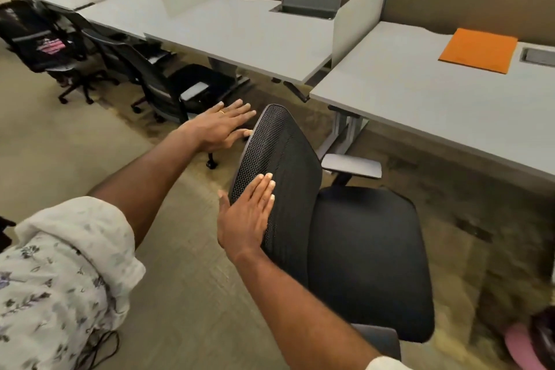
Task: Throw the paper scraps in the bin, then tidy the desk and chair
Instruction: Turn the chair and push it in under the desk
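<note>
Two flat, open hands meet the black chair's (360, 249) mesh back, the right hand (246, 216) pressed against it, the left hand (219, 126) at its top edge, gripping nothing, the desk (420, 105) with an orange folder (479, 49) beyond

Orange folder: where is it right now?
In the head view, the orange folder lies flat at upper right on the desk labelled 477, beside the cable box, beyond the black chair.
</note>
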